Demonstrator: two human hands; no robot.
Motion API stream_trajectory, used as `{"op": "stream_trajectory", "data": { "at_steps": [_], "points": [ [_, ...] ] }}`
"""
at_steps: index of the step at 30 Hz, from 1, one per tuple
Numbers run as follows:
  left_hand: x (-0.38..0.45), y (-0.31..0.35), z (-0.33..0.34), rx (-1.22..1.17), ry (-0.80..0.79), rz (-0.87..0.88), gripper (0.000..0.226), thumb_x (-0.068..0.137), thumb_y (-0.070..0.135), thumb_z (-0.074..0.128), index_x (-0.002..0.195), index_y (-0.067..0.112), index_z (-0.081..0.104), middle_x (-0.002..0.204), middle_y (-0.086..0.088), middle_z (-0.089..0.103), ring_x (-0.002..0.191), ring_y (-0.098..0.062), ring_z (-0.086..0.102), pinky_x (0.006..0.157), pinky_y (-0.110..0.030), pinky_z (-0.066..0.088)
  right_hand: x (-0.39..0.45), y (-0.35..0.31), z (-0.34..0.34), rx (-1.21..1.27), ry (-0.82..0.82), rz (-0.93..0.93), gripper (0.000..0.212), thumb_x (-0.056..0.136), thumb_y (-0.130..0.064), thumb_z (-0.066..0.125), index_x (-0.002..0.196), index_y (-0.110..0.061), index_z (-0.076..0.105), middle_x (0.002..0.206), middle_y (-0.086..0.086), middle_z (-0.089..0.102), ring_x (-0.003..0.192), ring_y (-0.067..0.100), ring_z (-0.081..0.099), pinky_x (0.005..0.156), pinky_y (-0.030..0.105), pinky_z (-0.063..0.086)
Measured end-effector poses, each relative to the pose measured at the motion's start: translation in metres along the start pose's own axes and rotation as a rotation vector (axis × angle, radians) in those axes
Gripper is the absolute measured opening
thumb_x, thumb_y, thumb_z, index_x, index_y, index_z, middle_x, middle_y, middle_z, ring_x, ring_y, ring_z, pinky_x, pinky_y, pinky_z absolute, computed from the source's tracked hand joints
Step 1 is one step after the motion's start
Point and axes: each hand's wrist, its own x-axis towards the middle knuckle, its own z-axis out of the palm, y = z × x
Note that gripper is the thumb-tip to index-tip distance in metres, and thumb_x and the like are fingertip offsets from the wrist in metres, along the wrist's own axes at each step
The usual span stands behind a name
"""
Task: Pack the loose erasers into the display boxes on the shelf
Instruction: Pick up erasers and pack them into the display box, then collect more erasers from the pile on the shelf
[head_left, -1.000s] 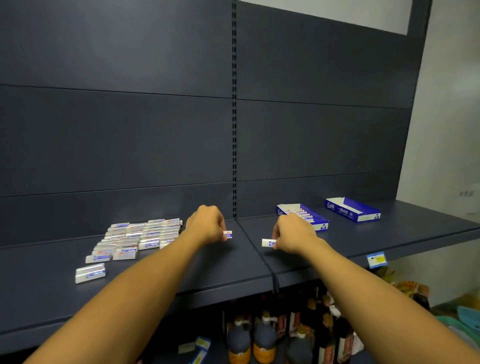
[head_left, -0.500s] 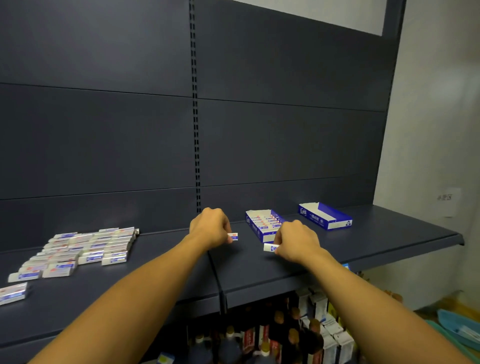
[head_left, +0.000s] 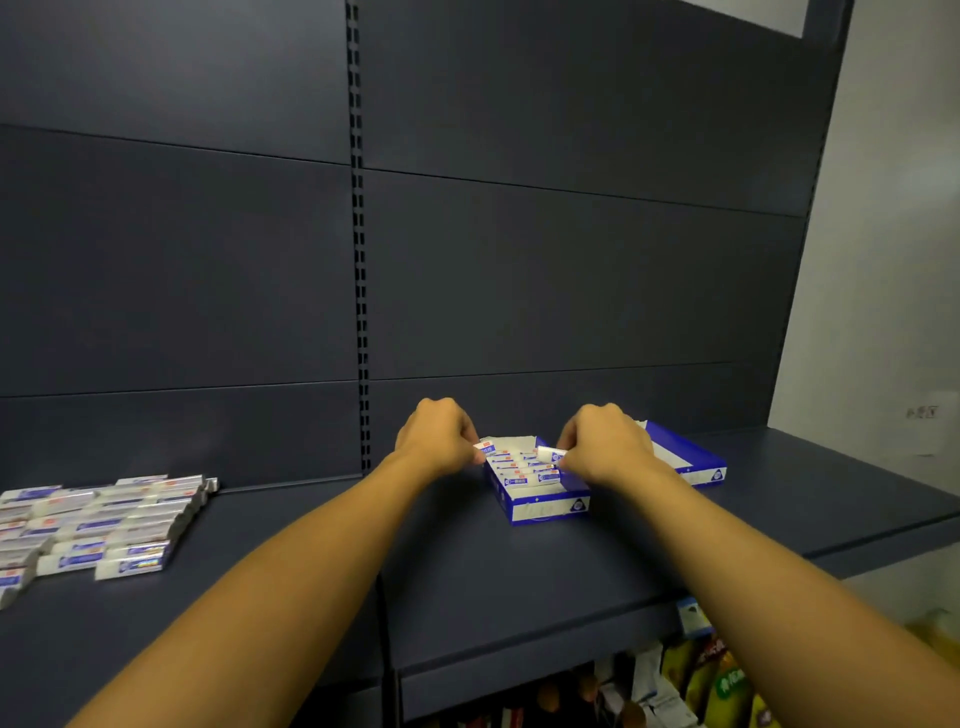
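A blue and white display box (head_left: 548, 506) sits on the dark shelf (head_left: 519, 571), partly filled with rows of erasers. My left hand (head_left: 434, 436) pinches a small white eraser (head_left: 483, 448) at the box's back left corner. Over the box's right side, my right hand (head_left: 605, 441) pinches another eraser (head_left: 549, 454). A second blue display box (head_left: 693, 460) lies just behind my right hand, partly hidden by it. Several loose erasers (head_left: 98, 525) lie in rows at the left of the shelf.
Dark back panels rise behind the shelf. A slotted upright (head_left: 359, 260) splits the bay. Below the shelf edge stand bottles and packets (head_left: 675, 686). A pale wall (head_left: 893, 260) is at the right.
Both hands have carried their erasers right and forward, from in front of the shelf seam to over the near display box. The view has swung right and closer.
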Motion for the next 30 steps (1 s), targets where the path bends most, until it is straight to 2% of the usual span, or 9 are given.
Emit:
{"op": "stream_trajectory", "data": {
  "at_steps": [4,13,17,22,27,30],
  "points": [
    [0.017,-0.001,0.019,-0.041,-0.02,-0.003,0.016,0.075,0.028,0.09,0.074,0.025,0.074,0.092,0.002,0.076,0.087,-0.013,0.069,0.083,-0.041,0.061,0.024,0.008,0.023,0.048,-0.047,-0.023,0.021,0.086,-0.03,0.076,0.107,-0.026,0.073,0.108,-0.001,0.071,0.096,0.018,0.066,0.076,0.032,0.059],
    [0.042,0.013,0.054,-0.09,-0.017,-0.024,0.013,0.081,0.021,0.085,0.093,0.017,0.081,0.095,0.0,0.076,0.09,-0.014,0.07,0.086,-0.038,0.061,0.07,0.039,0.059,0.215,-0.075,-0.066,0.016,0.085,-0.031,0.079,0.099,-0.028,0.075,0.1,-0.006,0.072,0.089,0.012,0.066,0.076,0.034,0.06],
    [0.05,0.018,0.067,-0.084,0.025,-0.063,0.01,0.085,0.022,0.081,0.095,0.02,0.081,0.102,0.0,0.076,0.094,-0.016,0.069,0.086,-0.038,0.061,0.086,0.048,0.07,0.307,-0.092,-0.129,0.017,0.086,-0.029,0.079,0.102,-0.025,0.075,0.098,-0.007,0.072,0.088,0.011,0.067,0.074,0.031,0.06],
    [0.05,0.018,0.083,-0.067,0.056,-0.071,0.013,0.084,0.024,0.082,0.098,0.023,0.081,0.1,0.004,0.076,0.093,-0.013,0.068,0.085,-0.039,0.06,0.096,0.061,0.085,0.416,-0.094,-0.184,0.015,0.085,-0.024,0.078,0.099,-0.023,0.077,0.096,-0.006,0.075,0.086,0.008,0.067,0.072,0.029,0.06],
    [0.047,0.011,0.09,-0.059,0.069,-0.073,0.017,0.084,0.029,0.082,0.101,0.026,0.081,0.104,0.006,0.076,0.097,-0.011,0.066,0.086,-0.038,0.058,0.102,0.071,0.098,0.495,-0.088,-0.188,0.02,0.085,-0.023,0.08,0.105,-0.02,0.077,0.112,-0.003,0.072,0.091,0.009,0.064,0.068,0.019,0.053],
    [0.047,0.012,0.091,-0.051,0.066,-0.052,0.019,0.082,0.034,0.082,0.1,0.027,0.081,0.102,0.009,0.075,0.099,-0.01,0.064,0.085,-0.037,0.058,0.104,0.072,0.105,0.576,-0.086,-0.168,0.024,0.084,-0.022,0.08,0.107,-0.017,0.075,0.112,-0.001,0.071,0.091,0.009,0.064,0.064,0.016,0.051]
  ]
}}
